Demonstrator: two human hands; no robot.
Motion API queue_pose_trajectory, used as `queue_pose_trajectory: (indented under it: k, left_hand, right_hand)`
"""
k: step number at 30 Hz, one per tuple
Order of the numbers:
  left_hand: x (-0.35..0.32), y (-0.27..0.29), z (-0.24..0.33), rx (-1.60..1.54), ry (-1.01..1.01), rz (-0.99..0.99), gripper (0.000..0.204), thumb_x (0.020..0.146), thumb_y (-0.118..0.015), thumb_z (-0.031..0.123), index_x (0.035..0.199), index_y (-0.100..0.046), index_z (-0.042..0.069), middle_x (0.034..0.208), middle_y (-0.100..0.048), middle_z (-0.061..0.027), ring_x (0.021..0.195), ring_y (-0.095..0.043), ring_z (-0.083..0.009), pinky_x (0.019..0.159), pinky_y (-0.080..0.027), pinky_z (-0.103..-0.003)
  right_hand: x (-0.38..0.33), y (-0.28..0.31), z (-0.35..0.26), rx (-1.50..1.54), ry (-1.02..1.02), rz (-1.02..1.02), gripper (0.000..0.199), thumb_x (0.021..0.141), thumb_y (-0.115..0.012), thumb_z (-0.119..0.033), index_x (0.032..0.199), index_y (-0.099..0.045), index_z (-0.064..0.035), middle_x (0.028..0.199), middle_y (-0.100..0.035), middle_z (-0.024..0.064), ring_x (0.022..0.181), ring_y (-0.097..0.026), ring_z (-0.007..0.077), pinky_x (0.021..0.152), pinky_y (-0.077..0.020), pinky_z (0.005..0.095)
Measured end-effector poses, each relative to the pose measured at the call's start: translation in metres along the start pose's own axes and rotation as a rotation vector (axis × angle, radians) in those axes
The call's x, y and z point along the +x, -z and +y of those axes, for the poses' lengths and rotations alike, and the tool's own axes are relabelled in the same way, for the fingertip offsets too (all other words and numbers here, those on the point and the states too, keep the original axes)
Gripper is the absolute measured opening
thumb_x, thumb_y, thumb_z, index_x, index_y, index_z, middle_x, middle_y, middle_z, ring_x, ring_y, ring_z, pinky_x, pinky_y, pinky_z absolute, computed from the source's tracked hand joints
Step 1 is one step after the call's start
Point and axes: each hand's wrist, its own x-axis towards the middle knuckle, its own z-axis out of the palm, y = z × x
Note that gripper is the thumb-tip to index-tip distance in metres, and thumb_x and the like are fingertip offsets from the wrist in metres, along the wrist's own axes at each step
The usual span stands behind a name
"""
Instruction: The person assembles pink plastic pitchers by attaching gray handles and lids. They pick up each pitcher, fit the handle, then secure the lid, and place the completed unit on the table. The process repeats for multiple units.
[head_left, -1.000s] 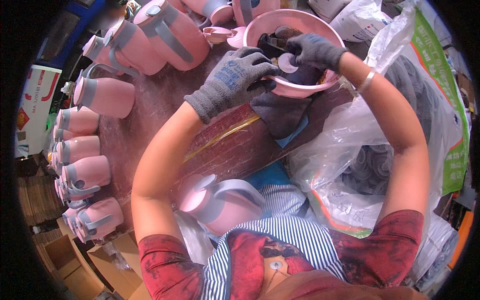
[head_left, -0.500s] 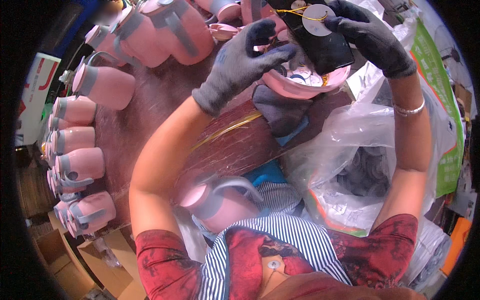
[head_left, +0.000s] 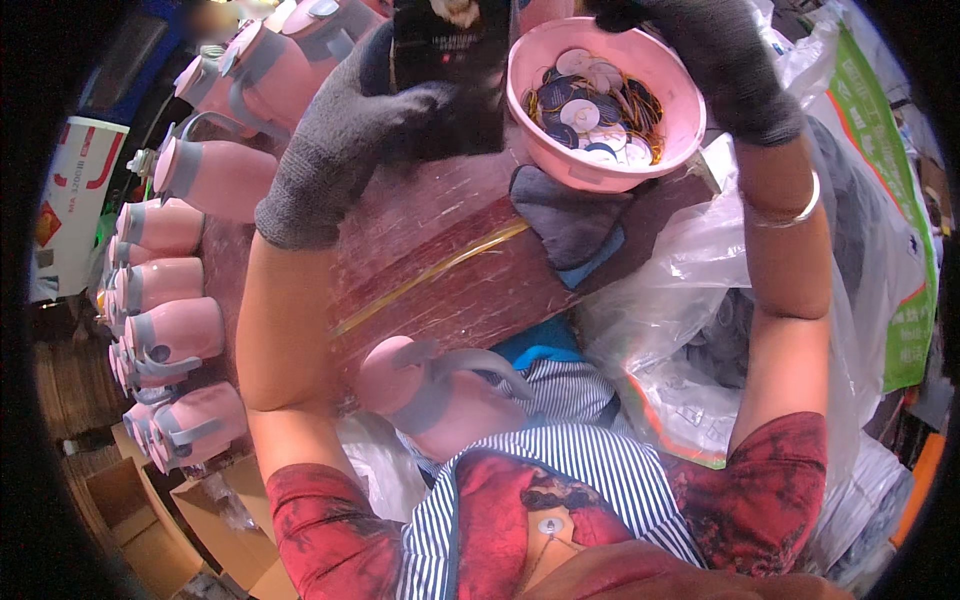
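Observation:
My left hand (head_left: 340, 140), in a grey glove with dark fingers, is closed on a flat black phone-like slab (head_left: 450, 70), its thumb across the front. Above the right rim of a pink bowl (head_left: 605, 178) is my gloved right hand (head_left: 725, 75). Its fingertips run out at the top edge, so what they hold, if anything, is hidden. Several round tags (head_left: 580, 115), white and dark, lie in the bowl among thin gold strings. A pink jug (head_left: 450, 410) with a grey handle rests on its side against my striped apron.
Several pink jugs (head_left: 175, 330) line the left of the dark red table (head_left: 420, 280), with more at the back. A grey cloth (head_left: 565, 220) lies below the bowl. Clear plastic bags (head_left: 660, 290) and a green-edged sack (head_left: 890, 200) stand right; cardboard boxes (head_left: 140, 520) are lower left.
The black slab has moved left, away from over the bowl, with my left hand on it. The bowl's tags now show. The white tag my right hand held up is no longer visible there.

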Motion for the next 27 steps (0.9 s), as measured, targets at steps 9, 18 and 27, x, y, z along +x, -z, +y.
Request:
queue_pose_trajectory:
  k: [9, 18, 27]
  left_hand:
    - [-0.006, 0.01, -0.086, -0.414, 0.296, 0.054, 0.04, 0.091, -0.071, 0.018, 0.125, -0.058, 0.001, 0.11, -0.068, -0.0069, 0.093, -0.067, -0.0168, 0.08, -0.058, -0.031]
    - [0.143, 0.004, -0.205, 0.171, -0.024, 0.569, 0.055, 0.076, -0.079, 0.011, 0.126, -0.056, 0.006, 0.113, -0.07, -0.0103, 0.103, -0.067, -0.0248, 0.093, -0.052, -0.038]
    - [0.139, -0.007, -0.168, 1.179, 0.429, 0.303, 0.086, 0.08, -0.07, 0.049, 0.138, -0.041, -0.007, 0.133, -0.056, -0.0286, 0.119, -0.06, -0.04, 0.099, -0.05, -0.046]
  right_hand:
    - [-0.013, 0.046, 0.115, -1.137, 0.004, -0.346, 0.029, 0.092, -0.061, -0.031, 0.097, -0.07, -0.0039, 0.087, -0.069, 0.0158, 0.084, -0.067, 0.0312, 0.078, -0.0532, 0.041]
    - [-0.022, 0.027, 0.174, -1.185, -0.213, -0.563, 0.057, 0.083, -0.071, -0.033, 0.131, -0.055, -0.0079, 0.116, -0.063, 0.0232, 0.102, -0.063, 0.0406, 0.091, -0.0488, 0.0464]
    - [-0.033, -0.011, 0.168, -1.207, -0.216, -0.984, 0.108, 0.064, -0.082, -0.051, 0.154, -0.032, -0.0193, 0.151, -0.039, 0.025, 0.136, -0.039, 0.048, 0.116, -0.0282, 0.0504]
